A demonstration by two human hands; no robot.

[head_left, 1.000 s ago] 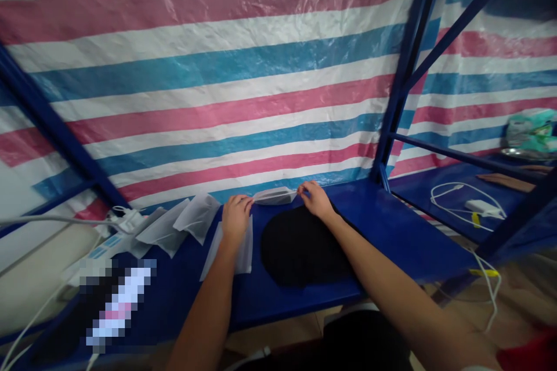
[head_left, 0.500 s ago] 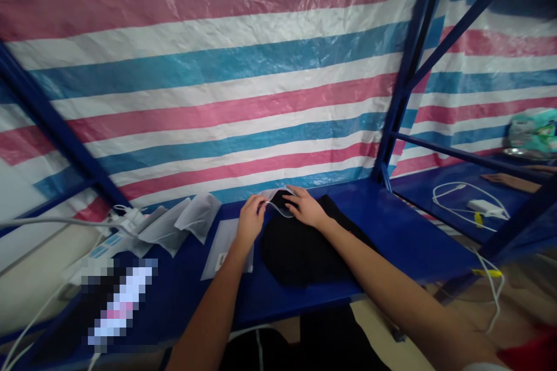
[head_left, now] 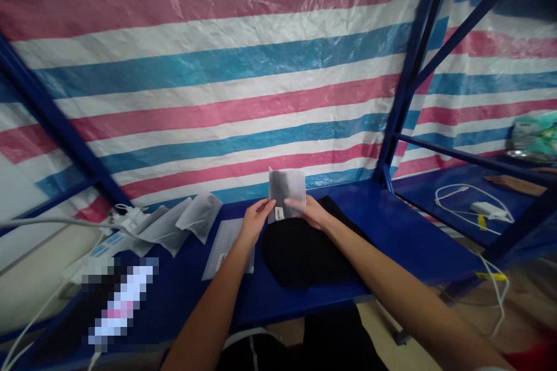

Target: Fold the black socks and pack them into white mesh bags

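Note:
A frosted plastic bag (head_left: pixel 292 182) stands upright above the desk, a dark folded item showing dimly through its left half and a small white label low on its front. My left hand (head_left: pixel 256 217) pinches the bag's lower left edge between thumb and fingers. On the other side, my right hand (head_left: pixel 314 211) grips the bag's right part, its fingers seen hazily through the plastic. Directly below lies a pile of black fabric (head_left: pixel 304 255). Another flat frosted bag (head_left: pixel 217 243) with a label rests beside my left forearm.
Several filled frosted bags (head_left: pixel 199 217) lean at the back left, near a power strip (head_left: pixel 107 246). A pixelated phone-like screen (head_left: pixel 124 304) lies front left. Blue metal posts (head_left: pixel 398 110) frame the desk. At right are a white charger (head_left: pixel 485 210) and another person's hand (head_left: pixel 516 184).
The bag has come upright, its front now facing me with the label showing. Before, its mouth was spread over the black item; my right hand has shifted lower and to the right.

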